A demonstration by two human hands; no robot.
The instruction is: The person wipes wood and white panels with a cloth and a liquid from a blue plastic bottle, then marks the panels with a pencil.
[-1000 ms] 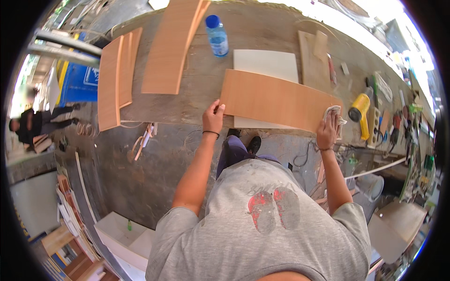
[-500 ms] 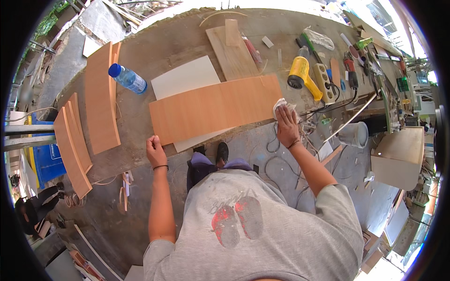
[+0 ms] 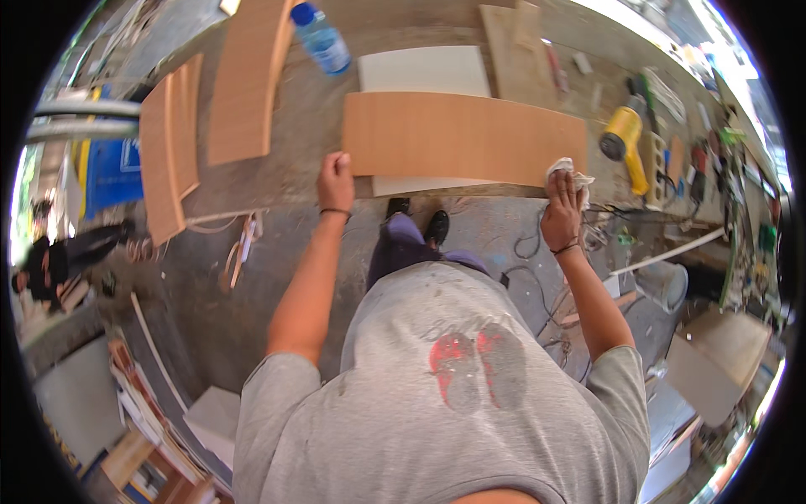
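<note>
A curved-looking, wood-grained orange-brown board [image 3: 462, 134] lies lengthwise across the workbench in front of me. At its near left corner is my left hand [image 3: 336, 181], fingers closed in a pinch on the edge. My right hand [image 3: 562, 214] presses a crumpled white rag [image 3: 561, 167] onto the near right corner, fingers over the cloth. Under the board lies a white panel [image 3: 424, 69], showing beyond its far edge and along its near edge.
Further left are more brown boards [image 3: 243, 92] and a blue-capped water bottle [image 3: 323, 42]. On the right lie a yellow heat gun [image 3: 625, 139], a power strip [image 3: 655, 172] and a red-and-black power tool [image 3: 698, 168]. Cables [image 3: 529, 281] trail on the floor; a person [image 3: 59, 269] is at far left.
The whole view has turned and shifted, so the bench sits higher in it. Both hands stay at the board's near corners, the right one still on the rag.
</note>
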